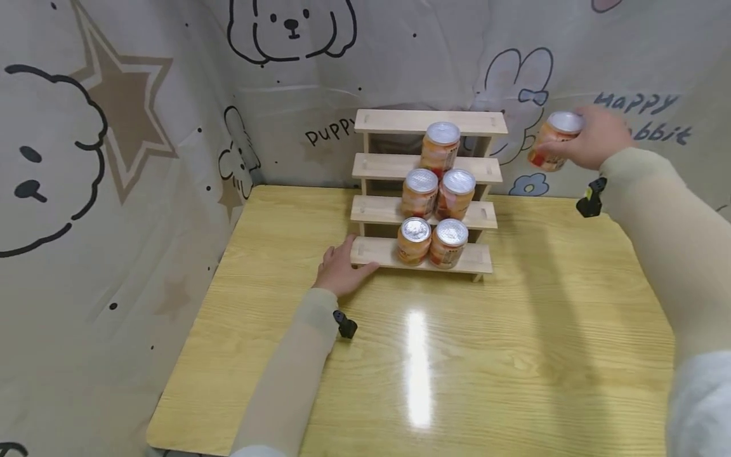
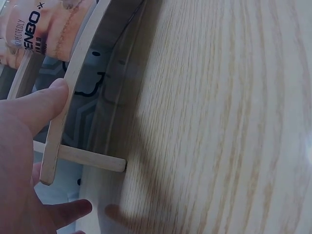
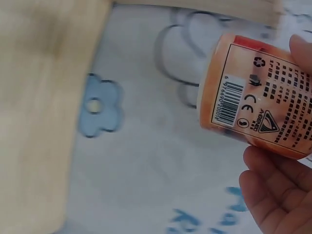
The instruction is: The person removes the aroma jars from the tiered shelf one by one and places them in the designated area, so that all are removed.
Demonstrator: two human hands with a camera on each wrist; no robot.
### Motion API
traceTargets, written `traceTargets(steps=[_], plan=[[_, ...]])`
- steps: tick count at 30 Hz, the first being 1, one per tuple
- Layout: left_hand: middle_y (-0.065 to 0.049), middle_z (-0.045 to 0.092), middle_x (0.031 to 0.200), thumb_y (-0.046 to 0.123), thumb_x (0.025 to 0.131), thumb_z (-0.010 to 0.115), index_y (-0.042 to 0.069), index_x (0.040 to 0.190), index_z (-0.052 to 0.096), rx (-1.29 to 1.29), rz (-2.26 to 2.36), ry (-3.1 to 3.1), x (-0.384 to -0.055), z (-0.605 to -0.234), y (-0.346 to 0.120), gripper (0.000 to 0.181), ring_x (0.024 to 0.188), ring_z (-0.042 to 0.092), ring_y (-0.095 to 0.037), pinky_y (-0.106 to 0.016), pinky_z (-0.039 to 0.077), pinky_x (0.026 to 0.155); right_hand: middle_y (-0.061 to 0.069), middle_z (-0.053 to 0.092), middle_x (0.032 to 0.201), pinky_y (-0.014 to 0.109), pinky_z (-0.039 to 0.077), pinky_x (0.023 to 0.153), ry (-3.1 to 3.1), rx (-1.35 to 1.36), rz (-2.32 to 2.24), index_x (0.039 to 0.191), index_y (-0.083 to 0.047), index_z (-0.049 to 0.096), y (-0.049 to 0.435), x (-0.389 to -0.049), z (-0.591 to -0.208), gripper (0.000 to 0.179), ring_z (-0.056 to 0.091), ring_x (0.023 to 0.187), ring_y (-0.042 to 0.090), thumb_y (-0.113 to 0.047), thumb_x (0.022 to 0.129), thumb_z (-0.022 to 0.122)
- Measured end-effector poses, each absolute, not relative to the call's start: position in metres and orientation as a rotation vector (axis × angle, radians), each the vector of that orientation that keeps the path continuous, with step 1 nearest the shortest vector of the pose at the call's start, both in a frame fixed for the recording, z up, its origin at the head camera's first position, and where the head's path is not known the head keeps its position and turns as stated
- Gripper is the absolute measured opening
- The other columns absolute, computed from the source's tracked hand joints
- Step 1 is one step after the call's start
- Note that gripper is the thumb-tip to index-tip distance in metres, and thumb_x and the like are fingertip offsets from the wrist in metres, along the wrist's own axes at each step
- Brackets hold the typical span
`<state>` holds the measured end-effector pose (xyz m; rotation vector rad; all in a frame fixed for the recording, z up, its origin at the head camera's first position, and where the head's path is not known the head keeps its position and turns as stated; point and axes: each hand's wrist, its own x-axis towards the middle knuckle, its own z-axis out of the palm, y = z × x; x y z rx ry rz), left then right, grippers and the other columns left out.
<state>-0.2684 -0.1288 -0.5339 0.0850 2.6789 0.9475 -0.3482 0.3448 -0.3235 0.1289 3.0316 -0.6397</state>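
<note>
Right hand (image 1: 606, 134) pinching a can (image 1: 549, 147), left hand (image 1: 341, 274) at a wooden rack (image 1: 400, 120).
The can is raised right of the rack; the left hand seems to pinch the lowest step's (image 1: 374, 250) end, its grip partly hidden. Five more cans (image 1: 448, 246) stand on the steps: two, two, one going upward. The surface (image 1: 485, 355) lies beneath, a printed backdrop (image 1: 422, 70) behind.
</note>
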Motion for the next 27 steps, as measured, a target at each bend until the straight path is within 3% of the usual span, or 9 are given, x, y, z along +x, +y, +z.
traceTargets(steps=[8,21,27], plan=[[-0.002,0.022,0.167,0.079,0.085,0.054,0.034,0.162,0.012,0.080,0.949,2.675,-0.266,-0.531,-0.135,0.099,0.153,0.004,-0.037,-0.065,0.014,0.117,0.033,0.055,0.120,0.057,0.049,0.075,3.027,0.074,-0.701,0.130,0.013,0.047,0.348,-0.344,-0.390,0.088,0.058,0.098,0.046,-0.059,0.085,0.073],[0.001,0.020,0.167,0.078,0.086,0.054,0.036,0.162,0.012,0.062,0.931,2.684,-0.267,-0.530,-0.132,0.096,0.154,0.004,-0.035,-0.064,0.015,0.117,0.036,0.051,0.121,0.060,0.048,0.079,2.944,0.026,-0.709,0.140,0.017,0.035,0.337,-0.340,-0.450,0.095,0.055,0.101,0.049,-0.049,0.085,0.077],[0.001,0.019,0.167,0.078,0.085,0.055,0.037,0.162,0.012,0.049,0.930,2.663,-0.266,-0.530,-0.131,0.097,0.154,0.005,-0.036,-0.066,0.016,0.116,0.038,0.048,0.124,0.062,0.047,0.084,2.875,0.044,-0.734,0.144,0.017,0.029,0.340,-0.339,-0.475,0.104,0.054,0.104,0.050,-0.052,0.084,0.077]])
